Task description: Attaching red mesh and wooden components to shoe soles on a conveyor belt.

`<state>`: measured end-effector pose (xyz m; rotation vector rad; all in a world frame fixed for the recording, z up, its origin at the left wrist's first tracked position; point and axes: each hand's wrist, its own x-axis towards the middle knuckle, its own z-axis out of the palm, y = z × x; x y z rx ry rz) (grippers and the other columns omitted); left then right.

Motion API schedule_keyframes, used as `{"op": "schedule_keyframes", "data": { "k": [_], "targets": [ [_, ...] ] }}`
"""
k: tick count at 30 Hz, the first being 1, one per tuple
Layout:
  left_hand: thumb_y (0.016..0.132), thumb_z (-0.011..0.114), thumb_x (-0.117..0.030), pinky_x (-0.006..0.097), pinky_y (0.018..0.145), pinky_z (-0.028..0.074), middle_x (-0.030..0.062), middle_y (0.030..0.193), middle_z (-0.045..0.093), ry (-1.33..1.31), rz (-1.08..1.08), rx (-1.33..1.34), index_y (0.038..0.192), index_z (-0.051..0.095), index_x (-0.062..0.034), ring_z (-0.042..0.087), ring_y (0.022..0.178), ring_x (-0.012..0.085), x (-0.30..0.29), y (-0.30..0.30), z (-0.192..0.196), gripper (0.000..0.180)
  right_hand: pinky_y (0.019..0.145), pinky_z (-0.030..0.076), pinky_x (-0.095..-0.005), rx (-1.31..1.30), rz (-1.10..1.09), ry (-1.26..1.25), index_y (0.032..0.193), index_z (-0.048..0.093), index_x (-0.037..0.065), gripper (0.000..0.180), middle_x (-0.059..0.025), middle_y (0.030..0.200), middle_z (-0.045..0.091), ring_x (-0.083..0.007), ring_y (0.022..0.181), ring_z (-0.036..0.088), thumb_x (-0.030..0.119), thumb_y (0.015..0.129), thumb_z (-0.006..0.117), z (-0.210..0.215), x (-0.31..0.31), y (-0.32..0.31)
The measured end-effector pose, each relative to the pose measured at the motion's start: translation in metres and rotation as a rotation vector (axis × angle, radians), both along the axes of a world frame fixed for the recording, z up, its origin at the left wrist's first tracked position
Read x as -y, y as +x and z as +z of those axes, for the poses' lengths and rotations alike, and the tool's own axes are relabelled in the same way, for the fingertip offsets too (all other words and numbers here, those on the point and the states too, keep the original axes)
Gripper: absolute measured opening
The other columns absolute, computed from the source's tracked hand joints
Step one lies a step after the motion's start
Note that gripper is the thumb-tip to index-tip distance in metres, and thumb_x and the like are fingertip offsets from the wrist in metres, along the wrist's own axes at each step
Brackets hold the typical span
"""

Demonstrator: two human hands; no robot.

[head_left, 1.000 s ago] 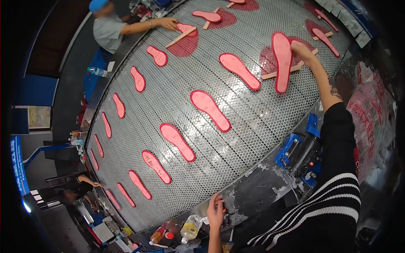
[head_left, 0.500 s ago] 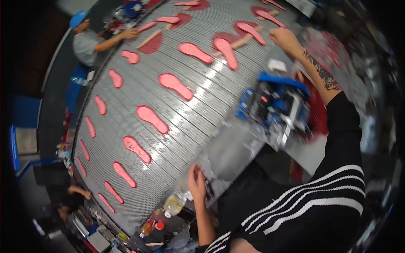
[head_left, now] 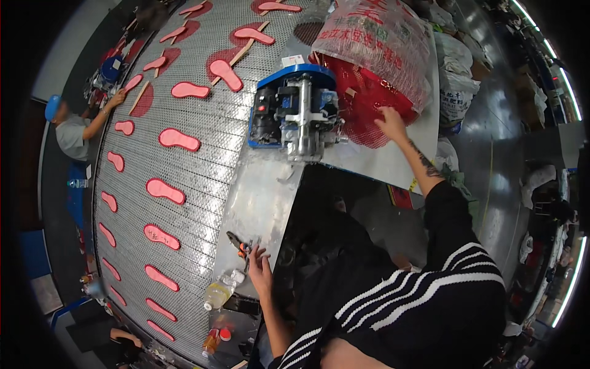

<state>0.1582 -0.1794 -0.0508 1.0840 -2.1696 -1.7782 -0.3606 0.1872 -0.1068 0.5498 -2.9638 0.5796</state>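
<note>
Across goes the right hand (head_left: 393,125), off the belt's edge and over to the red mesh pile (head_left: 369,114), while the view swings round with it! Biggest on show, the conveyor (head_left: 134,203) sweeps down the left side, pink insoles spread along it in rows. Next, the clear plastic sack (head_left: 372,49), lying over the far part of that red mesh pile. Then the blue-and-black machine (head_left: 301,117), planted between conveyor and mesh. And the pile itself, right at the right hand's fingertips: thumb and fingers stand apart at its near edge, though contact is impossible to call from here! Well apart from it, the left hand (head_left: 260,270) hangs loose, fingers parted, nothing seen in its grasp. Nearest insole to the machine? That pink one (head_left: 226,75), beyond both hands. Smaller still, a clear bottle (head_left: 217,295) lies near the left hand, and orange-marked pliers (head_left: 241,245) sit just beside those fingers.
</note>
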Motion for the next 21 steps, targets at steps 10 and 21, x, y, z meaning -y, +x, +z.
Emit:
{"op": "schedule_keyframes", "data": {
  "k": [10, 21],
  "targets": [
    [0.097, 0.051, -0.001, 0.031, 0.089, 0.051, 0.0139, 0.118, 0.066, -0.001, -0.049, 0.182, 0.138, 0.05, -0.0015, 0.067, 0.101, 0.0196, -0.109, -0.06, 0.026, 0.041, 0.093, 0.043, -0.0462, -0.178, 0.062, 0.239, 0.103, 0.059, 0.007, 0.028, -0.0101, 0.101, 0.059, -0.0316, 0.106, 0.055, 0.02, 0.082, 0.072, -0.044, 0.044, -0.059],
    [0.098, 0.051, -0.002, 0.031, 0.093, 0.05, 0.0131, 0.119, 0.065, 0.169, -0.237, -0.025, 0.134, 0.054, -0.0001, 0.065, 0.102, 0.0188, -0.169, -0.157, 0.054, 0.036, 0.089, 0.047, -0.031, 0.232, -0.027, -0.915, 0.103, 0.07, 0.0, 0.019, -0.0098, 0.108, 0.068, -0.0197, 0.099, 0.063, 0.016, 0.097, 0.061, 0.115, -0.039, -0.021]
  ]
}}
